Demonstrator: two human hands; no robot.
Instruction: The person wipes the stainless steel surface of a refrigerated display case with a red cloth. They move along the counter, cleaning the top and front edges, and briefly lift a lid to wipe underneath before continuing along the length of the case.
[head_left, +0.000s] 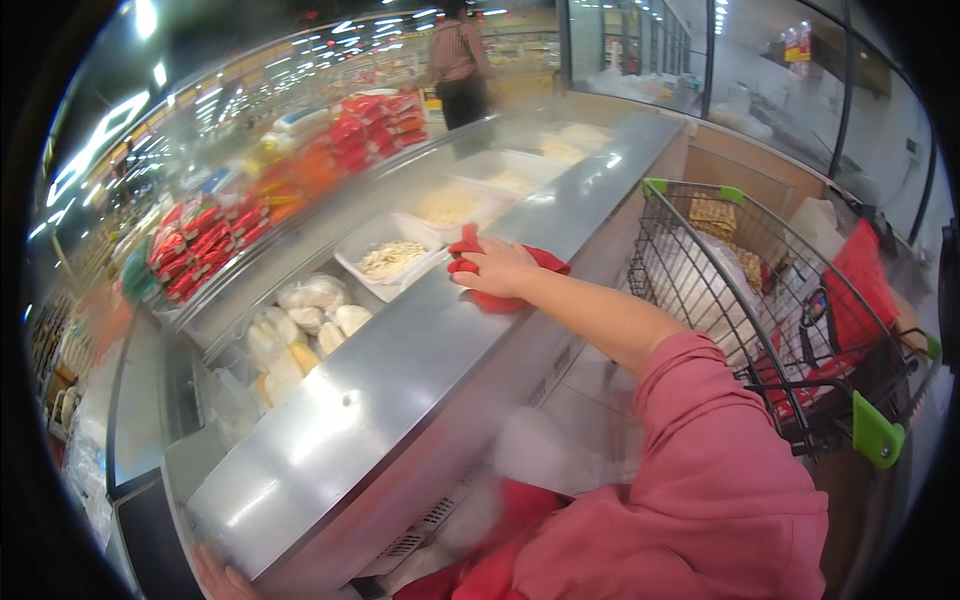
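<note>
My right hand (499, 268) presses a crumpled red cloth (551, 261) flat against the stainless steel top (397, 379) of a refrigerated display counter. The cloth shows on both sides of the hand and between its fingers. At the bottom left, my left hand (219, 576) is by the near corner of the counter, partly cut off by the picture's edge, with nothing seen in it. Just beyond my right hand, a white tub (352, 262) in the counter holds pale noodles or strips (392, 260). Left of it lie several bagged pale food pieces (304, 322).
A wire shopping cart (739, 289) with green corners stands at the right, loaded with sacks and a red bag (862, 274). More tubs (517, 169) line the counter's far part. Red packages (206, 244) are stacked behind it. A person (459, 67) stands at the back.
</note>
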